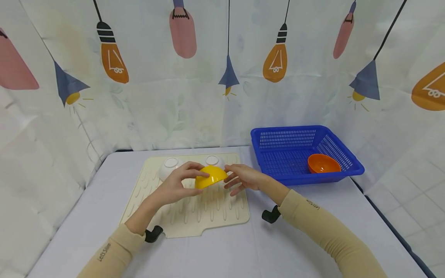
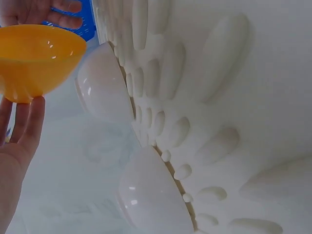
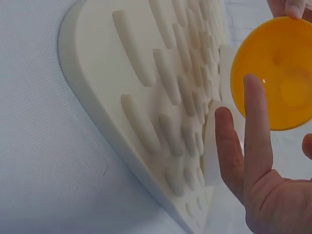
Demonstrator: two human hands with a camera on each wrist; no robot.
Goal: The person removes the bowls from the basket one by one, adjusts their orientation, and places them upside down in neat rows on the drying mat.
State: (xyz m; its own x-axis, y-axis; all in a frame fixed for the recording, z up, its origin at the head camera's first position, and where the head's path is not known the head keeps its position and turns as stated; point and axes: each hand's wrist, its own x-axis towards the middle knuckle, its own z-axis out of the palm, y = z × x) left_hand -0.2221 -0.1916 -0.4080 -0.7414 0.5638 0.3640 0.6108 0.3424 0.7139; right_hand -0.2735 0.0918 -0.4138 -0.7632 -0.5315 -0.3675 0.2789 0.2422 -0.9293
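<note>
Two white bowls (image 1: pixel 170 166) upside down on drying mat (image 1: pixel 194 216); orange bowl (image 1: pixel 323 163) in blue basket (image 1: pixel 288 148).

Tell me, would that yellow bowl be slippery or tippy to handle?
Probably light: the left hand lifts the yellow bowl by fingertips alone, with the right hand open beside it. Its glossy surface, with highlights in the left wrist view, suggests it may be slippery. Its rounded underside may rock if nudged.
</note>
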